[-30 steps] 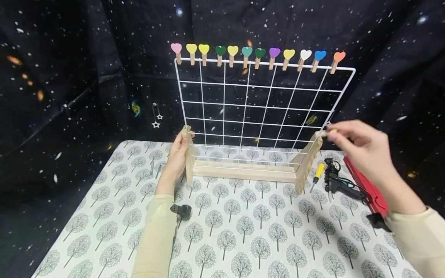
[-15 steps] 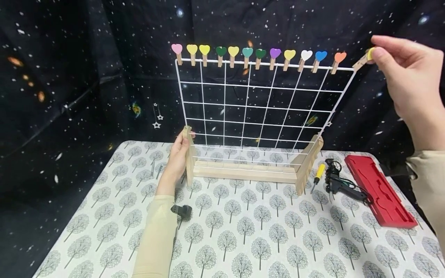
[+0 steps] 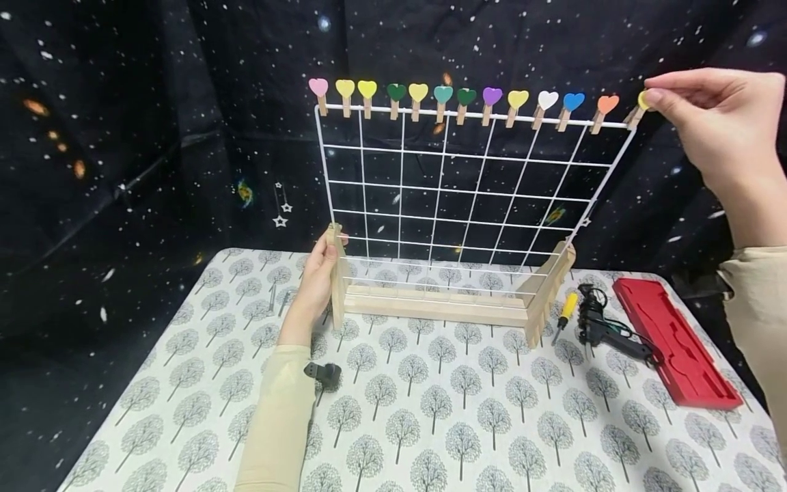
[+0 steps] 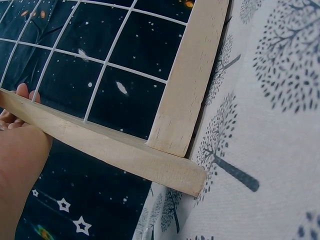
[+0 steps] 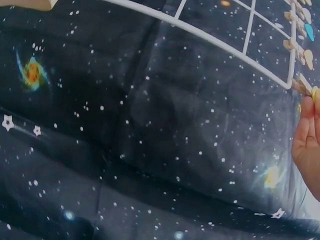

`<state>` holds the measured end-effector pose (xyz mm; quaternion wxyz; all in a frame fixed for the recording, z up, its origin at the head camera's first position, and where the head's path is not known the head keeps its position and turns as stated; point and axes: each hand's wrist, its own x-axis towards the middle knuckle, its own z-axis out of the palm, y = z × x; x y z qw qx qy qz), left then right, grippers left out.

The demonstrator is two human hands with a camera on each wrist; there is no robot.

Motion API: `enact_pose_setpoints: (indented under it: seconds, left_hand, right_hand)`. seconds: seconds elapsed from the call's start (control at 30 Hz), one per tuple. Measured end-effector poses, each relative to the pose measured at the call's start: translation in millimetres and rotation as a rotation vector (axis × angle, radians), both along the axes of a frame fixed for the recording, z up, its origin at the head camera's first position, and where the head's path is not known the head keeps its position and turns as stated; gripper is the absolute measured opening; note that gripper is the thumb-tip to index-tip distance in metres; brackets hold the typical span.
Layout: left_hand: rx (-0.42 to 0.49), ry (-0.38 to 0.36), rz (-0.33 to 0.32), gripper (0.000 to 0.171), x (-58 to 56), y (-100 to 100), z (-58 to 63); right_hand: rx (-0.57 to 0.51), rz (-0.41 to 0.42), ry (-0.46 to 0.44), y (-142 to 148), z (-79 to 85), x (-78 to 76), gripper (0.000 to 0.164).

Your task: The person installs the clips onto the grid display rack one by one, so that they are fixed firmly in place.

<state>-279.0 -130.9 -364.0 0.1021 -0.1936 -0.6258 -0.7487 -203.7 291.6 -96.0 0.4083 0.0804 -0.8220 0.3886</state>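
Note:
A white wire grid [image 3: 424, 183] stands in a wooden frame [image 3: 430, 309], leaning slightly back. Along its top wire sits a row of wooden clothespins with coloured hearts, from a pink-heart clothespin [image 3: 318, 89] at the left to an orange-heart clothespin [image 3: 607, 106]. My right hand [image 3: 728, 123] pinches a yellow-heart clothespin [image 3: 643, 100] between thumb and fingers at the grid's top right corner. In the right wrist view its tip meets that corner; whether it grips the wire I cannot tell. My left hand [image 3: 315, 273] grips the frame's left upright [image 4: 107, 145], fingers curled behind it.
Right of the frame lie a yellow-handled screwdriver [image 3: 565, 314], a black glue gun [image 3: 615, 335] with its cord, and a red tray [image 3: 679, 348]. The tree-patterned tablecloth [image 3: 393, 424] covers the table. A dark starry curtain [image 3: 154, 137] hangs close behind the grid.
My right hand has risen from beside the frame's right upright to the grid's top right corner, carrying the yellow-heart clothespin, then shifted slightly left. The left hand keeps its hold.

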Motion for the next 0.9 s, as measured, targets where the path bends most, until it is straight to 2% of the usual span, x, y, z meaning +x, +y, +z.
enact_pose_setpoints:
  seconds: [0.13,0.37,0.53,0.67,0.8,0.9]
  left_hand:
    - [0.005,0.008,0.009,0.045,0.0,-1,1.0]
    - [-0.010,-0.009,0.017,0.049,3.8,-5,-1.4]
    - [-0.005,-0.014,0.016,0.044,10.6,-6,4.6]
    - [-0.021,0.002,0.000,0.043,16.5,-2,12.9]
    - [-0.106,-0.033,-0.024,0.047,20.6,-1,19.1]
    - [-0.265,-0.077,0.007,0.052,24.0,-4,21.5]
  right_hand:
    - [0.094,-0.023,-0.017,-1,-0.5,-2.0,0.023]
    - [0.129,-0.020,-0.015,-5,-5.8,-4.7,0.022]
    - [0.161,-0.024,-0.023,-8,-9.8,-5.2,0.024]
    - [0.192,-0.048,0.008,-9,-15.3,-5.4,0.026]
    - [0.168,0.001,0.047,-5,-28.5,-5.6,0.037]
    - [0.146,0.061,0.055,4,-49.6,-1.1,0.049]
